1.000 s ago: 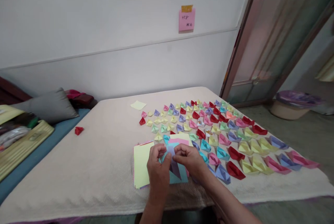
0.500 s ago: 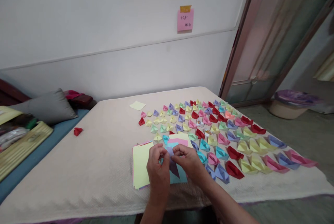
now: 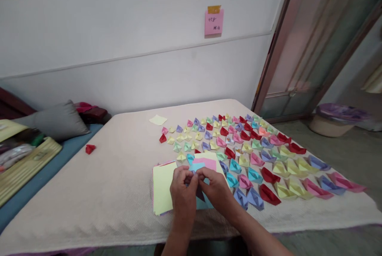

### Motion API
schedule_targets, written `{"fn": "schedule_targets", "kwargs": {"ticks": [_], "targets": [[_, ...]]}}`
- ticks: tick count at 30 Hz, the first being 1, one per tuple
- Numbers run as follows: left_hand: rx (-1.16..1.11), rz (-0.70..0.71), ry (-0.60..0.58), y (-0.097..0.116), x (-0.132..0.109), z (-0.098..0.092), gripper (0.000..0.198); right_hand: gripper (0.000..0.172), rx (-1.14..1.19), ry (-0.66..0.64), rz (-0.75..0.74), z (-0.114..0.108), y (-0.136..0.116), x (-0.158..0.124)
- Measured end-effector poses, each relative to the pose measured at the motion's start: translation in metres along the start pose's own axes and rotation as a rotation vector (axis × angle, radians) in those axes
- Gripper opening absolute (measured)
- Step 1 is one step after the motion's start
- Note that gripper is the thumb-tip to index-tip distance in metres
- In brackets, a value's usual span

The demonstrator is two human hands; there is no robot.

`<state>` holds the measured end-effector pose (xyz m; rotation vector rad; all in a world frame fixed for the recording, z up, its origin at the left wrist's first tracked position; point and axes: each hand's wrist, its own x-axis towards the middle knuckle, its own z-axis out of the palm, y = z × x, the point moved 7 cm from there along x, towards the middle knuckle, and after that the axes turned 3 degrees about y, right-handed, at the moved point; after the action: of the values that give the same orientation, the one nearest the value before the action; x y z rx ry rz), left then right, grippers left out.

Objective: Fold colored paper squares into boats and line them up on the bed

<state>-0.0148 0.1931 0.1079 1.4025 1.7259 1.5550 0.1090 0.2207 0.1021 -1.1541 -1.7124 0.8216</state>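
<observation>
My left hand (image 3: pixel 182 192) and my right hand (image 3: pixel 216 187) meet over the near edge of the table, fingers pinched together on a small folded purple paper (image 3: pixel 199 194) that is mostly hidden between them. Under the hands lies a blue sheet (image 3: pixel 205 203). A stack of paper sheets with a yellow one on top (image 3: pixel 162 186) lies just left of my left hand. More sheets, pink (image 3: pixel 207 163) and yellow, lie just beyond the fingers.
Rows of several small folded paper boats (image 3: pixel 253 152) in many colours cover the right of the cream-covered table (image 3: pixel 113 184). A loose yellow sheet (image 3: pixel 158 120) lies far back. A red paper piece (image 3: pixel 90 149), grey pillow (image 3: pixel 56 120) and tray (image 3: pixel 26 164) are left. A pink note (image 3: pixel 213 22) hangs on the wall.
Both hands have drawn closer together and the purple paper, whose point hung out below the fingers before, is now mostly covered by them.
</observation>
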Motion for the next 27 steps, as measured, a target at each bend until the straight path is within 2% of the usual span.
{"fn": "schedule_targets", "kwargs": {"ticks": [5,9,12,15,19,22,27], "targets": [[-0.047,-0.043,-0.020,-0.004,0.004,-0.002,0.014,0.008,0.053,-0.045,-0.001,0.005,0.003,0.000],[-0.225,-0.221,-0.094,-0.019,0.006,0.002,0.012,0.015,0.213,-0.067,0.075,0.005,0.007,0.002],[-0.382,-0.317,-0.128,-0.028,0.005,0.006,0.009,0.013,0.333,-0.094,0.158,0.007,0.009,0.004],[-0.445,-0.306,-0.048,-0.029,0.007,0.003,0.013,0.010,0.456,-0.120,0.225,0.011,0.012,0.005],[-0.409,-0.259,0.063,-0.024,0.007,-0.005,0.018,0.011,0.544,-0.143,0.262,0.013,0.013,0.004],[-0.442,-0.281,0.051,-0.021,0.006,-0.006,0.020,0.012,0.639,-0.161,0.308,0.012,0.013,0.002],[-0.540,-0.346,-0.046,-0.020,0.004,-0.003,0.021,0.019,0.788,-0.169,0.401,0.013,0.018,0.001]]}}
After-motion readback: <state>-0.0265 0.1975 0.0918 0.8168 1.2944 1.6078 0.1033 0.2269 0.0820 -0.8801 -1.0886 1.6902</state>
